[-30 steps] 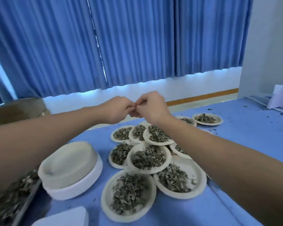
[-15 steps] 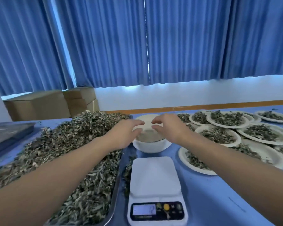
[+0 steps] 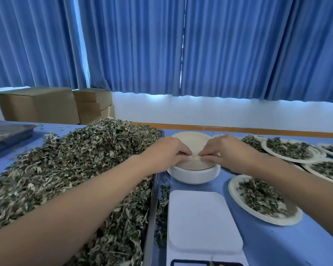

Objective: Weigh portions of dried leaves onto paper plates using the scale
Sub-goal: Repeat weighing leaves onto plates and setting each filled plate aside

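Note:
A stack of empty paper plates (image 3: 192,174) stands on the blue table just beyond the white scale (image 3: 202,223). My left hand (image 3: 164,150) and my right hand (image 3: 229,150) meet over the near rim of the top plate (image 3: 190,139), fingertips curled and pinching its edge. The scale's platform is bare; its display is cut off at the bottom edge. A large heap of dried leaves (image 3: 69,169) fills a metal tray (image 3: 152,212) on the left, under my left forearm.
Several filled paper plates (image 3: 261,200) lie on the right of the blue table (image 3: 296,246). Cardboard boxes (image 3: 46,106) stand by the wall at back left. A dark tray (image 3: 6,135) sits at far left. Blue curtains hang behind.
My view has swung left from the filled plates to the scale and leaf tray. My hands have dropped onto the plate stack and now pinch the top plate's near rim.

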Demonstrator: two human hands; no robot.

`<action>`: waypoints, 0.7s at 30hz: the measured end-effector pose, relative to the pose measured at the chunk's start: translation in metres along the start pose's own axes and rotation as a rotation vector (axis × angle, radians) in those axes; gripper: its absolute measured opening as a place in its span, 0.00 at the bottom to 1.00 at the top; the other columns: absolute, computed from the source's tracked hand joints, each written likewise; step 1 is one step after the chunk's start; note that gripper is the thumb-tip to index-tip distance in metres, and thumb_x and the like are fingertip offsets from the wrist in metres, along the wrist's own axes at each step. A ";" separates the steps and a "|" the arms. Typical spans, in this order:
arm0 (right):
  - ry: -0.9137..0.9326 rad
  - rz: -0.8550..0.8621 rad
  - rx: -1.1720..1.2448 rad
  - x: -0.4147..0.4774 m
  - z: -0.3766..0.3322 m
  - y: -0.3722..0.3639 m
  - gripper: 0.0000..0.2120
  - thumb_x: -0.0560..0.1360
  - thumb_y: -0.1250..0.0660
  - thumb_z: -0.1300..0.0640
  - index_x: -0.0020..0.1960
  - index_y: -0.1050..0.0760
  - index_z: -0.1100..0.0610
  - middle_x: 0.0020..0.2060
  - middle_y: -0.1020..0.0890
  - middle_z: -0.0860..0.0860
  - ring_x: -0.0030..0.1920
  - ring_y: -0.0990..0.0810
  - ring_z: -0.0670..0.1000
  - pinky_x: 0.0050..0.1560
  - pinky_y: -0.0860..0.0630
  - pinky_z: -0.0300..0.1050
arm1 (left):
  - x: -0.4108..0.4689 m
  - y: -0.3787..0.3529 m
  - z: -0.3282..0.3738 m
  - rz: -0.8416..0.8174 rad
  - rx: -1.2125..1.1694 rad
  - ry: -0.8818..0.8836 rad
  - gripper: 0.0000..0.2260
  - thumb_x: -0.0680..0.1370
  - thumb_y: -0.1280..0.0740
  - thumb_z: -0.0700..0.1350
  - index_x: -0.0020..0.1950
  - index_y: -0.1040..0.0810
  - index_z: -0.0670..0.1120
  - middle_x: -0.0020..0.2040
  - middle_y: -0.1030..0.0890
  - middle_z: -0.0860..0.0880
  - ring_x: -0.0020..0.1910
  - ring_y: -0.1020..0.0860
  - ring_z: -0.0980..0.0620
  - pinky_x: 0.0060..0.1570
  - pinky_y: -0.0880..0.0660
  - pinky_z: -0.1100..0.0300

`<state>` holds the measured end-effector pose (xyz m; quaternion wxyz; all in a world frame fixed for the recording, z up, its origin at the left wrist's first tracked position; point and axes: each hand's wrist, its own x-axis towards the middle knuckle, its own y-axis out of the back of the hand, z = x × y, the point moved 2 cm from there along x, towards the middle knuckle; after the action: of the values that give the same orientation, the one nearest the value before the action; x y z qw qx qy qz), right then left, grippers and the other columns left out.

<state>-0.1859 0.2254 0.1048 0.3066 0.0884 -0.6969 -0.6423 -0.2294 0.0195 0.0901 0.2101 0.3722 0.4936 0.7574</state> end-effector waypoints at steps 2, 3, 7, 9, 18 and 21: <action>0.068 -0.020 -0.069 -0.001 -0.002 0.001 0.10 0.82 0.34 0.49 0.53 0.15 0.52 0.47 0.14 0.46 0.46 0.17 0.52 0.50 0.22 0.56 | 0.005 0.002 -0.005 -0.020 -0.026 -0.036 0.08 0.79 0.29 0.47 0.57 0.14 0.52 0.53 0.14 0.57 0.51 0.19 0.60 0.57 0.24 0.57; 0.096 -0.042 -0.119 -0.002 -0.003 0.002 0.13 0.83 0.37 0.48 0.55 0.15 0.52 0.49 0.15 0.48 0.47 0.18 0.53 0.50 0.22 0.55 | 0.007 0.003 -0.007 -0.032 -0.046 -0.054 0.08 0.79 0.29 0.47 0.56 0.13 0.52 0.53 0.14 0.59 0.50 0.20 0.62 0.56 0.24 0.59; 0.163 -0.103 -0.264 0.000 -0.007 0.004 0.26 0.84 0.52 0.43 0.60 0.18 0.52 0.51 0.17 0.50 0.50 0.19 0.55 0.50 0.23 0.54 | 0.011 0.003 -0.014 -0.049 -0.127 -0.079 0.08 0.79 0.29 0.47 0.56 0.13 0.53 0.54 0.20 0.70 0.53 0.20 0.66 0.57 0.26 0.62; 0.190 -0.101 -0.308 -0.002 -0.008 0.005 0.28 0.84 0.55 0.43 0.62 0.19 0.53 0.52 0.18 0.51 0.52 0.20 0.55 0.51 0.24 0.53 | 0.010 0.000 -0.016 -0.033 -0.162 -0.081 0.08 0.80 0.29 0.46 0.57 0.14 0.53 0.55 0.17 0.65 0.54 0.21 0.67 0.59 0.26 0.63; 0.312 -0.039 -0.343 0.001 -0.008 0.012 0.15 0.85 0.42 0.53 0.57 0.18 0.58 0.47 0.17 0.54 0.46 0.20 0.59 0.44 0.23 0.57 | 0.004 -0.003 -0.018 0.024 -0.197 -0.120 0.09 0.80 0.30 0.46 0.58 0.14 0.50 0.55 0.15 0.60 0.55 0.20 0.67 0.61 0.25 0.63; 0.303 -0.034 -0.326 0.003 -0.006 0.013 0.20 0.86 0.47 0.49 0.55 0.18 0.56 0.46 0.18 0.52 0.47 0.20 0.56 0.46 0.24 0.55 | 0.004 -0.001 -0.015 0.024 -0.145 -0.160 0.09 0.80 0.30 0.46 0.58 0.14 0.49 0.55 0.15 0.58 0.54 0.20 0.66 0.60 0.25 0.63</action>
<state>-0.1813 0.2207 0.1182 0.4070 0.1448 -0.5284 -0.7308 -0.2437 0.0142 0.0875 0.2662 0.4213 0.4145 0.7615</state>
